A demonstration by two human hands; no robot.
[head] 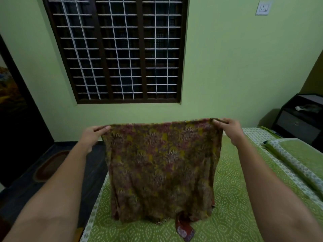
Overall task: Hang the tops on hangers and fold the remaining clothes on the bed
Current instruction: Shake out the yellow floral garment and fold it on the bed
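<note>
A maroon and mustard floral garment (162, 165) hangs spread out in front of me above the bed (232, 198). My left hand (92, 135) pinches its top left corner. My right hand (230, 130) pinches its top right corner. The top edge is stretched taut between both hands. The lower hem touches the green patterned bedsheet, and a darker red strip of cloth (185, 229) trails out beneath it. No hangers are in view.
A green pillow (300, 154) lies on the bed at the right. A dark bedside cabinet (300, 117) stands in the right corner. A barred window (118, 49) fills the wall ahead. A dark floor with an oval mat (50, 166) lies left of the bed.
</note>
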